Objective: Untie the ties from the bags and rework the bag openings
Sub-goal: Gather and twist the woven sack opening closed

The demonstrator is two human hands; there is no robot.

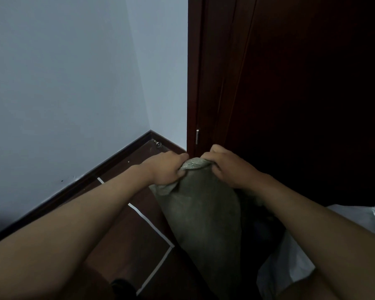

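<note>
Currently left hand [168, 169] and right hand [223, 165] bunch the grey sack [204, 213] mouth; I'd expect fabric slipping, sack toppling.

One view only — a wide-angle head camera looking forward and down along both forearms. It sits close above the left hand [167, 169] and right hand [227, 167] at the sack [201, 213], facing a room corner — wall [63, 83] left, door [301, 94] right.
</note>
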